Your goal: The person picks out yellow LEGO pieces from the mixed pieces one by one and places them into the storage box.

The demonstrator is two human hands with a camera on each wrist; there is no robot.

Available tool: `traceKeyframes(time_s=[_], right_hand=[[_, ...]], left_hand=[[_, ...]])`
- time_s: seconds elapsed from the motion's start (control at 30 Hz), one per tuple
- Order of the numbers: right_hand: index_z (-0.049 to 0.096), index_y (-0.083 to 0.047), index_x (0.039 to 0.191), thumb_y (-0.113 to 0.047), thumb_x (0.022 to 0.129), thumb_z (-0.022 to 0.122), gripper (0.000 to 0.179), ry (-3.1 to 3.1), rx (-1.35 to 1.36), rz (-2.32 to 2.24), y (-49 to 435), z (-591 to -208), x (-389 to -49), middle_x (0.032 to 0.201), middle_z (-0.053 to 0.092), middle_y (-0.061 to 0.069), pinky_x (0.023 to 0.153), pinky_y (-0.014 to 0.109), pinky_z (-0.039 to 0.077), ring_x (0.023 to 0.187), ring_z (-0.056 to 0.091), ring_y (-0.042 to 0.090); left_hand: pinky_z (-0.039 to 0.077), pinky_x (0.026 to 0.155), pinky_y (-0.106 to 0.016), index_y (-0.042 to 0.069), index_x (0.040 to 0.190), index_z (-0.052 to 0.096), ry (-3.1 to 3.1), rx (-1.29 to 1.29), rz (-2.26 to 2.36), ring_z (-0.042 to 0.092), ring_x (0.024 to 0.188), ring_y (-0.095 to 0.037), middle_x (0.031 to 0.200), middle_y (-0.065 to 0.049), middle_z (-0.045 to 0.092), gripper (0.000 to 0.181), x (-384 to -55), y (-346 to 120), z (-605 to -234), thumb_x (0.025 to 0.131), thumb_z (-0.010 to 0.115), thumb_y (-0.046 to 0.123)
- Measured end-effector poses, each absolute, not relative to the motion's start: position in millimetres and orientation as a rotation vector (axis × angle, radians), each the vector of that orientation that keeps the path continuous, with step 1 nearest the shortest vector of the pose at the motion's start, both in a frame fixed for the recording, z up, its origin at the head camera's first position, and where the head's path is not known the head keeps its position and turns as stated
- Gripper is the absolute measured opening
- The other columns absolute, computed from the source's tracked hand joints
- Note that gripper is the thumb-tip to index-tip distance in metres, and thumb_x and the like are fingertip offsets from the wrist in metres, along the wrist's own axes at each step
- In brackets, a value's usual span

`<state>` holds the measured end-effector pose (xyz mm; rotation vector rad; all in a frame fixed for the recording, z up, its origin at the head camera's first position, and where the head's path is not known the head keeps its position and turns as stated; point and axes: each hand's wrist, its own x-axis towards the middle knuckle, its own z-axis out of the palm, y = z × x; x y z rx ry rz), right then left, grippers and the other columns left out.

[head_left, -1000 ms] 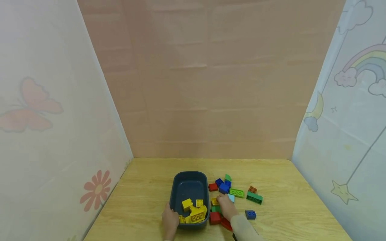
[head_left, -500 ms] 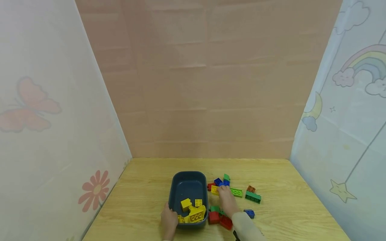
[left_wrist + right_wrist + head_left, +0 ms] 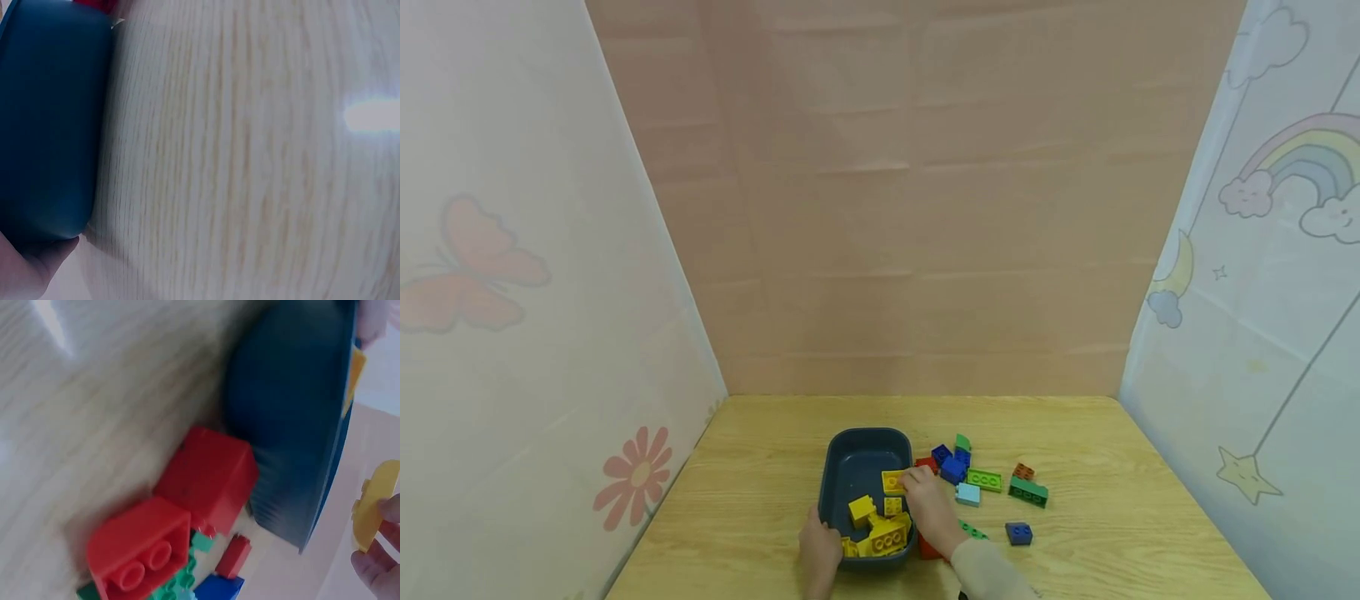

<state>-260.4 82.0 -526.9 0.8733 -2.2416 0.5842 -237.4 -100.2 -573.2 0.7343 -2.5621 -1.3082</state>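
My right hand [image 3: 931, 510] pinches a yellow toy building brick [image 3: 892, 482] over the right rim of a dark blue bin [image 3: 853, 467]. The right wrist view shows that yellow brick [image 3: 374, 503] between thumb and fingers [image 3: 375, 569], higher than the bin wall [image 3: 284, 412]. Several yellow bricks [image 3: 887, 540] lie in the bin's near half. At the bin's left front side, my left hand [image 3: 820, 552] grips the rim. In the left wrist view, part of this hand [image 3: 25, 272] shows at the bin's lower corner, beside its outer wall [image 3: 50, 125].
Right of the bin lie blue bricks [image 3: 953, 470], a lime brick [image 3: 984, 480], a light blue brick [image 3: 967, 495], a green brick [image 3: 1028, 492] and a single blue brick [image 3: 1018, 533]. Red bricks [image 3: 209, 478] sit close to the bin's wall. Patterned panels enclose the table [image 3: 752, 467].
My right hand has lifted the yellow brick from among the loose bricks and carried it left over the bin's rim. The light blue brick is uncovered again. My left hand stays at the bin.
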Motion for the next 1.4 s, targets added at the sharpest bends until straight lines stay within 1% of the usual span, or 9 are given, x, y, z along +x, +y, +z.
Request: traceKeyframes(time_s=[0.2, 0.4, 0.57, 0.77, 0.97, 1.1, 1.3, 1.4], right_hand=[[0.066, -0.003, 0.083, 0.010, 0.072, 0.064, 0.017, -2.346, 0.993, 0.584, 76.1, -534.6, -254.3, 0.085, 0.060, 0.003, 0.067, 0.021, 0.047, 0.077, 0.052, 0.016], [0.066, -0.005, 0.082, 0.006, 0.074, 0.064, 0.014, -2.422, 1.026, 0.510, 73.2, -540.9, -252.8, 0.083, 0.061, 0.001, 0.066, 0.020, 0.045, 0.076, 0.051, 0.014], [0.067, -0.006, 0.080, 0.006, 0.075, 0.063, 0.014, -2.449, 1.049, 0.488, 71.9, -543.3, -252.6, 0.081, 0.063, 0.001, 0.063, 0.017, 0.043, 0.073, 0.051, 0.012], [0.067, -0.006, 0.081, 0.006, 0.075, 0.063, 0.014, -2.469, 1.075, 0.465, 71.4, -542.9, -251.0, 0.081, 0.062, 0.001, 0.062, 0.016, 0.043, 0.072, 0.050, 0.011], [0.067, -0.007, 0.084, 0.010, 0.071, 0.064, 0.021, -2.488, 1.119, 0.406, 71.2, -542.8, -250.5, 0.079, 0.063, 0.000, 0.061, 0.016, 0.044, 0.071, 0.053, 0.010], [0.068, -0.007, 0.087, 0.010, 0.071, 0.063, 0.024, -2.544, 1.126, 0.397, 70.6, -542.1, -249.2, 0.082, 0.064, -0.001, 0.061, 0.017, 0.046, 0.074, 0.055, 0.010], [0.068, -0.005, 0.097, 0.009, 0.075, 0.060, 0.027, -2.659, 1.146, 0.419, 69.7, -539.1, -247.2, 0.091, 0.065, 0.002, 0.070, 0.023, 0.049, 0.085, 0.059, 0.014], [0.067, -0.004, 0.101, 0.009, 0.076, 0.059, 0.030, -2.710, 1.159, 0.422, 69.2, -539.9, -247.9, 0.095, 0.066, 0.003, 0.072, 0.024, 0.049, 0.089, 0.059, 0.015]], left_hand=[[0.048, 0.071, -0.047, -0.014, 0.121, 0.040, -2.555, 0.744, -1.306, 0.056, 0.094, -0.040, 0.106, -0.033, 0.053, 0.046, -237.9, -100.7, -572.9, 0.076, 0.048, -0.012], [0.047, 0.073, -0.049, -0.014, 0.122, 0.040, -2.553, 0.739, -1.307, 0.054, 0.096, -0.041, 0.108, -0.033, 0.053, 0.046, -237.9, -100.8, -572.0, 0.076, 0.048, -0.012], [0.047, 0.072, -0.048, -0.014, 0.122, 0.040, -2.561, 0.728, -1.301, 0.055, 0.095, -0.041, 0.106, -0.032, 0.054, 0.046, -238.1, -100.8, -572.2, 0.076, 0.048, -0.011], [0.048, 0.069, -0.047, -0.015, 0.121, 0.041, -2.538, 0.689, -1.312, 0.057, 0.093, -0.040, 0.104, -0.032, 0.055, 0.047, -237.0, -100.8, -572.3, 0.075, 0.049, -0.012], [0.049, 0.068, -0.046, -0.014, 0.119, 0.043, -2.502, 0.661, -1.329, 0.058, 0.091, -0.038, 0.102, -0.031, 0.056, 0.046, -235.8, -100.8, -572.1, 0.074, 0.049, -0.012], [0.049, 0.067, -0.046, -0.014, 0.117, 0.045, -2.491, 0.656, -1.316, 0.058, 0.089, -0.038, 0.099, -0.031, 0.057, 0.044, -234.4, -100.4, -572.0, 0.074, 0.050, -0.012], [0.048, 0.069, -0.047, -0.015, 0.118, 0.044, -2.503, 0.665, -1.307, 0.058, 0.090, -0.039, 0.101, -0.031, 0.057, 0.044, -234.4, -100.4, -571.4, 0.075, 0.050, -0.012], [0.048, 0.070, -0.047, -0.016, 0.118, 0.043, -2.512, 0.655, -1.294, 0.057, 0.091, -0.040, 0.101, -0.032, 0.056, 0.044, -234.0, -100.6, -571.7, 0.075, 0.050, -0.012]])
